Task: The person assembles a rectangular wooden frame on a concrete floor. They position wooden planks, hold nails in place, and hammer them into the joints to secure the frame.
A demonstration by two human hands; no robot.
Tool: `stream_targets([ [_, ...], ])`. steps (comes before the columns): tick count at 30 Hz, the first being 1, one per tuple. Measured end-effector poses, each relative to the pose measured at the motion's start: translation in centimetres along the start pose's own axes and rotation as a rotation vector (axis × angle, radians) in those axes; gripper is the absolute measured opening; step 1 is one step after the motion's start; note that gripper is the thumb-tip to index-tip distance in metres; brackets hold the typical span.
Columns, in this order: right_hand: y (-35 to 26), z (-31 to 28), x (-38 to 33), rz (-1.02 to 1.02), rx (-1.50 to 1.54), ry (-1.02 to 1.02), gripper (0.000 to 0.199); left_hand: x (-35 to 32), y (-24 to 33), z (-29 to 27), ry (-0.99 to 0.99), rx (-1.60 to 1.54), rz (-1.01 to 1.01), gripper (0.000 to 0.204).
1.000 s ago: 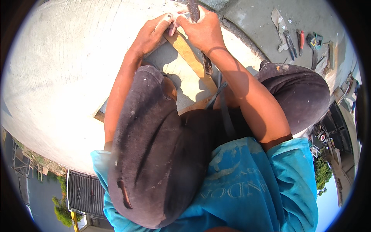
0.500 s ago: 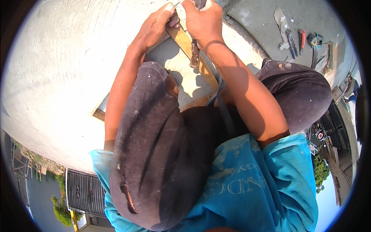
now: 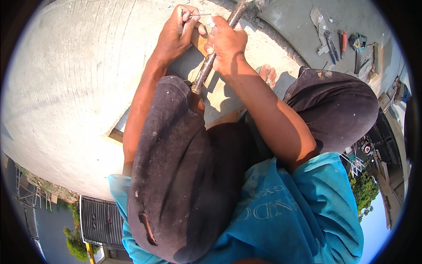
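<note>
My left hand (image 3: 179,34) is closed, pinching a thin nail (image 3: 200,15) that sticks out to the right from its fingertips. Just right of it, my right hand (image 3: 228,43) grips a hammer (image 3: 203,74) by its worn, dirty handle. The handle's butt end points down toward my knee, and the grey head reaches the top edge, only partly in view. Beneath both hands lies a wooden strip (image 3: 199,42) of a frame, largely covered by the hands and hammer.
Another frame corner (image 3: 115,134) shows left of my left forearm. My bare foot (image 3: 267,74) rests on the pale concrete (image 3: 74,88) beyond the right forearm. Pliers (image 3: 331,47), a red-handled tool (image 3: 343,43) and a tape measure (image 3: 357,42) lie at the upper right.
My right hand has turned the hammer: its butt swung left and down, and its head came into view. The nail in my left fingers now shows plainly, and my foot is uncovered.
</note>
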State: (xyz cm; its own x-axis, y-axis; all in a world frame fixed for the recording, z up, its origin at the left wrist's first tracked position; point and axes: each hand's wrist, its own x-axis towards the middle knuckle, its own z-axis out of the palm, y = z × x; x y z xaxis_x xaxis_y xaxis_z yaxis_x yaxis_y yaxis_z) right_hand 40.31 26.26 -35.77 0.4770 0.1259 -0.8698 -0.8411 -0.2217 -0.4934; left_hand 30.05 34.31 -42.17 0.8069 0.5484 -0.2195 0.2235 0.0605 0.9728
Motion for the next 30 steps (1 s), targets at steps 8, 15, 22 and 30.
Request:
stream_targets([
  [8, 2.9, -2.1, 0.7, -0.149, -0.250, -0.055, 0.021, 0.3, -1.4, -0.3, 0.044, -0.173, -0.048, 0.018],
  [15, 3.1, -1.8, 0.2, -0.024, 0.040, -0.126, 0.020, 0.2, -1.0, -1.0, 0.005, -0.295, -0.112, 0.028],
  [22, 3.0, -2.3, 0.6, -0.077, -0.318, -0.016, 0.021, 0.2, -1.6, -1.0, 0.024, -0.185, -0.093, 0.025],
  [30, 4.1, -4.5, 1.0, -0.170, -0.750, 0.013, 0.032, 0.4, -2.2, -1.1, 0.020, -0.196, -0.029, 0.027],
])
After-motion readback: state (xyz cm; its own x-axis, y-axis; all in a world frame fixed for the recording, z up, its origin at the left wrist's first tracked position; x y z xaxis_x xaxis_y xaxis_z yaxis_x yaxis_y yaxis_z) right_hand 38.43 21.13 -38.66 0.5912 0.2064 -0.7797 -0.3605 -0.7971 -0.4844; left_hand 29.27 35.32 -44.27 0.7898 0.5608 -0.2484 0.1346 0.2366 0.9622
